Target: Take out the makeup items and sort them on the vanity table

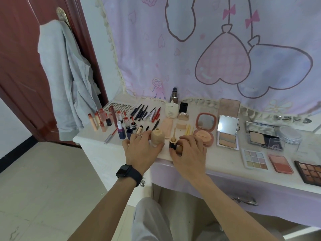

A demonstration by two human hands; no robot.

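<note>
My left hand (140, 147) grips a beige foundation bottle (157, 137) standing open near the front edge of the vanity table (217, 159). Just to its right, my right hand (188, 152) holds the bottle's black cap (173, 143), whose applicator wand points upward. Lipsticks (104, 118) and pencils (143, 111) lie grouped at the left. Open compacts (205, 129), mirrored palettes (227, 134) and eyeshadow palettes (255, 159) are spread to the right.
A clear round jar (290, 135) stands at the right. Small bottles (173, 97) stand at the back against a pink cartoon cloth. A grey garment (67, 80) hangs on a dark red door to the left. My knee shows below the table.
</note>
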